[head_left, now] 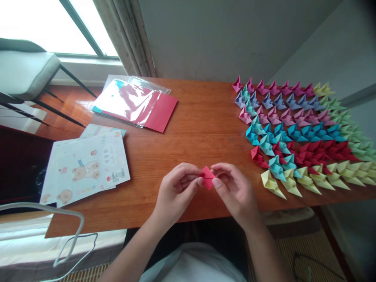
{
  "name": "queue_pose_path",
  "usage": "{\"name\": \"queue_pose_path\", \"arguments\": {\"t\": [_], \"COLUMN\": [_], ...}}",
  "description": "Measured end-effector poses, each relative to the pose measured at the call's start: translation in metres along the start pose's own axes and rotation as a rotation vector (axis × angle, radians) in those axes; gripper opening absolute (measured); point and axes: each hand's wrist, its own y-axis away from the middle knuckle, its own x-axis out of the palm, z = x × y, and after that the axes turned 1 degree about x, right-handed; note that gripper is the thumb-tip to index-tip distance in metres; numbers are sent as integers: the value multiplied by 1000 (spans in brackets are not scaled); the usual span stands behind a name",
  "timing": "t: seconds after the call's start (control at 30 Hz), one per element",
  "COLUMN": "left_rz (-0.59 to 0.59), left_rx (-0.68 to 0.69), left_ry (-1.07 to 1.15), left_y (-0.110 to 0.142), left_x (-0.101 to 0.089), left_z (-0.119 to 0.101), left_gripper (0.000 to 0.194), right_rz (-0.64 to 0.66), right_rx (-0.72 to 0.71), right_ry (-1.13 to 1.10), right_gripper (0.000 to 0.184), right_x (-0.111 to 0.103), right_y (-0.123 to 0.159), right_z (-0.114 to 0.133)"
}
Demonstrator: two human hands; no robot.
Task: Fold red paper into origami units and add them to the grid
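Note:
Between both hands, just above the front part of the table, is a small folded piece of red paper (208, 178), diamond-shaped with a crease across its middle. My left hand (179, 190) pinches its left corner between thumb and forefinger. On the opposite side, my right hand (235, 192) grips the right corner with thumb and forefinger. The other fingers of each hand are curled in. To the right stand rows of folded paper figures in several colours, including red ones (259, 157) and yellow ones (272, 183) nearest my right hand.
A wooden table (199, 129) spans the view. Clear plastic packs with red paper (161, 113) lie at the back left, in front of the curtain. Bear-printed paper packs (96, 164) rest at the left edge. A chair (32, 70) and a white cable (79, 223) are further left.

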Motion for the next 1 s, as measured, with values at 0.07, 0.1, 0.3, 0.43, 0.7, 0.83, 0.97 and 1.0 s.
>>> {"name": "queue_pose_path", "arguments": {"t": [0.07,0.1,0.3,0.43,0.7,0.83,0.97,1.0], "left_rz": [-37,-36,6,37,5,-35,-57,-64], "left_rx": [-102,-134,-176,-237,-249,-227,-226,-229], "left_ry": [75,76,49,150,127,101,78,74], "left_y": [-1,-2,-3,0,0,-1,-1,-1], "left_x": [0,0,1,0,2,4,5,5], "left_z": [-2,-3,-7,-2,2,-1,-2,-2], "left_gripper": [18,20,20,20,20,19,21,21], "right_rz": [1,-8,-21,-110,-149,-141,-196,-211], "right_rx": [-81,-104,-90,-112,-223,-349,-452,-478], "right_ry": [62,77,48,37,161,298,429,455], "right_gripper": [14,13,10,9,9,13,17,17], "right_x": [1,1,5,9,15,14,17,18], "right_y": [0,0,1,2,1,-1,-3,-3], "right_z": [0,0,2,-3,-5,-1,2,2]}}
